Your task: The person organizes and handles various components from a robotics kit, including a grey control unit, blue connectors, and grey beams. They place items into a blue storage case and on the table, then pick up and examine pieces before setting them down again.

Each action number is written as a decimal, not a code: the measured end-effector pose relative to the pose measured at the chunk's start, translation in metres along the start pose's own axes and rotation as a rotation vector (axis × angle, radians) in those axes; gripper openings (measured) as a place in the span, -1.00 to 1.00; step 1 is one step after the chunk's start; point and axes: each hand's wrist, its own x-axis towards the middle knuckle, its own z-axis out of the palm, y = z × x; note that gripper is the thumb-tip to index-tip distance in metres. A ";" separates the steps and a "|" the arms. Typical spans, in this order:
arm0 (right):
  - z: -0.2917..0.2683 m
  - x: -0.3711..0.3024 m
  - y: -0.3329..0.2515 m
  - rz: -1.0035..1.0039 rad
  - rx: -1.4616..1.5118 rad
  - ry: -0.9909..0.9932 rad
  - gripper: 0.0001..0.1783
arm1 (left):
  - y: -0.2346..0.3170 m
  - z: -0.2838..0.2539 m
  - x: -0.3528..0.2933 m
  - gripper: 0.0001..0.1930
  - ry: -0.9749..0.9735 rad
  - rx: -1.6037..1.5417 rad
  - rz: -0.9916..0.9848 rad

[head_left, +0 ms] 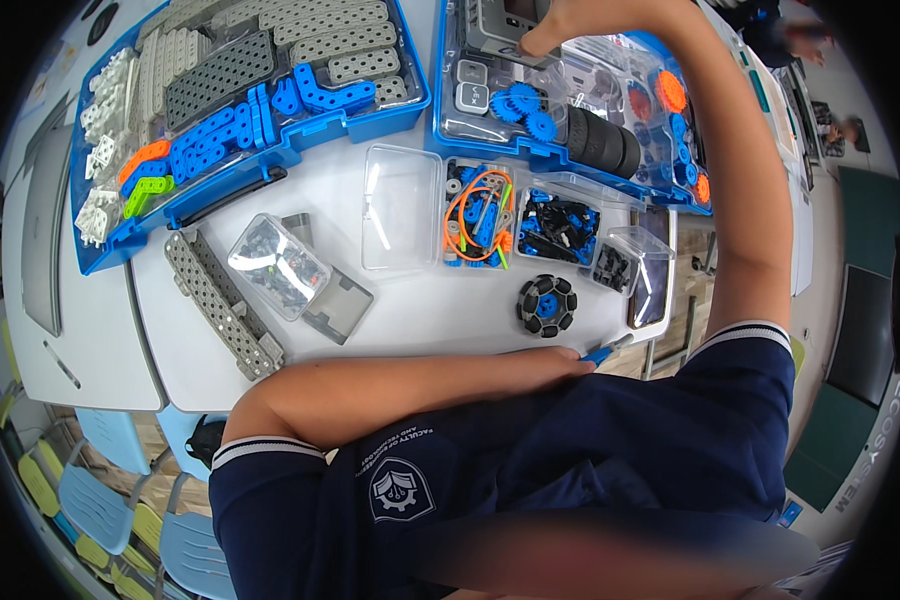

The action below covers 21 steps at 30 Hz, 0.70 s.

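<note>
My right hand (578, 18) reaches to the far side and grips a grey box-shaped electronic device (500, 30) with a small screen, its thumb on the near edge. The device is over a blue bin (690, 207) of parts, cut off by the top of the view. My left hand (558, 362) lies across my front at the table's near edge, closed on a blue-handled tool (602, 354); most of the tool is hidden. Just beyond it sits a black wheel with rollers and a blue hub (547, 306). Black tyres (602, 142) and blue gears (523, 103) lie in the bin.
At the far left, another blue bin (355, 126) holds grey, blue and white perforated pieces. Small clear boxes, one with an orange cable (463, 215), line the middle. A grey perforated channel (225, 305) lies beside a clear lidded box (278, 266). A phone (649, 292) lies at right.
</note>
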 end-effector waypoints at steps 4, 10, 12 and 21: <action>0.003 0.002 -0.001 -0.007 0.006 -0.012 -0.01 | 0.000 0.000 -0.002 -0.53 0.005 -0.001 0.015; 0.014 0.013 -0.007 -0.024 -0.006 -0.089 -0.12 | 0.003 -0.003 -0.001 -0.50 -0.025 0.017 -0.065; 0.018 0.013 -0.010 -0.012 0.014 -0.085 -0.17 | 0.002 -0.004 0.000 -0.51 -0.019 0.031 -0.068; 0.032 -0.003 -0.018 -0.007 0.113 0.042 -0.28 | -0.003 -0.006 0.003 -0.52 -0.006 0.049 -0.075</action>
